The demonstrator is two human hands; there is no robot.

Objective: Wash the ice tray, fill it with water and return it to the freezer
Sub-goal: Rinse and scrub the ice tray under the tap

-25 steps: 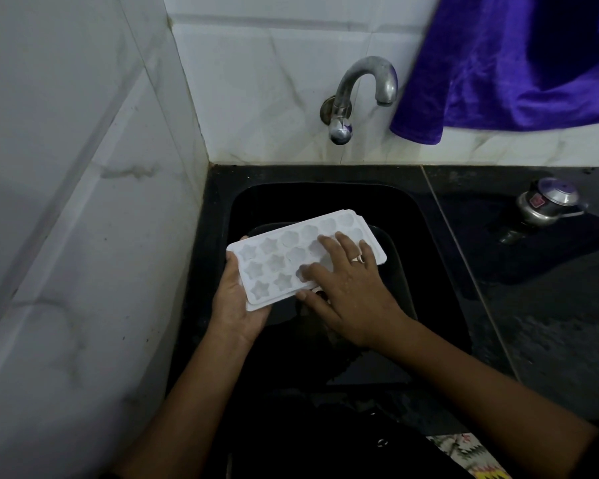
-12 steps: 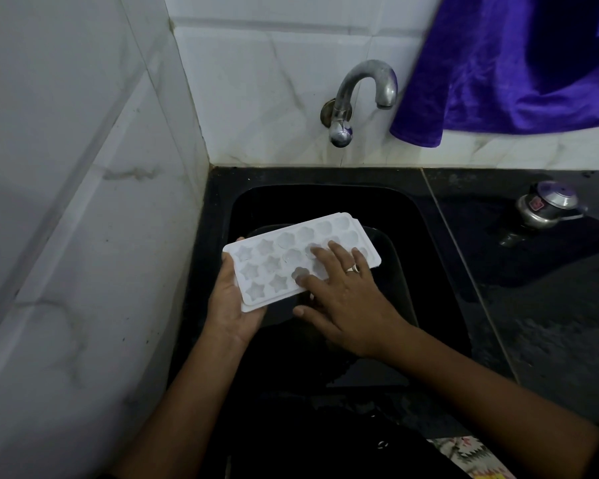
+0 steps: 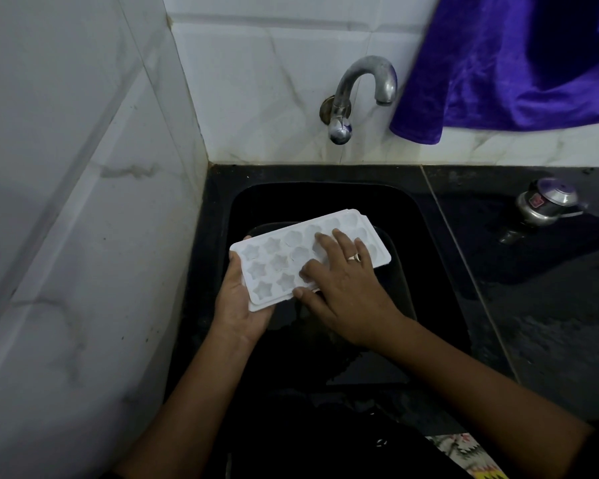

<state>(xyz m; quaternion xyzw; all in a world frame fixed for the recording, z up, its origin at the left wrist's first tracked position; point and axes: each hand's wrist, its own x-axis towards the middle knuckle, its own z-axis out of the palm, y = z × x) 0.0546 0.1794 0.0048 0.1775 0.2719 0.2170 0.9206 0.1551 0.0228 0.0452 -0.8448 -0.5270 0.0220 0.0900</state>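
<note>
A white ice tray (image 3: 277,257) with star and flower shaped cells hangs over the black sink (image 3: 440,271), tilted with its right end farther away. My left hand (image 3: 237,302) grips its near left end from below, thumb on the edge. My right hand (image 3: 343,281), with a ring on one finger, lies flat on the tray's right half, fingers spread over the cells. A metal tap (image 3: 357,95) juts from the tiled wall above the sink; no water runs from it.
A dark vessel (image 3: 398,281) sits in the sink under the tray. On the black counter to the right lies a metal pressure-cooker lid (image 3: 547,205). A purple cloth (image 3: 519,60) hangs at the top right. White tiled walls close the left and back.
My right hand has slid a little left and back across the tray's cells. The tray has shifted slightly to the left in my left hand's grip.
</note>
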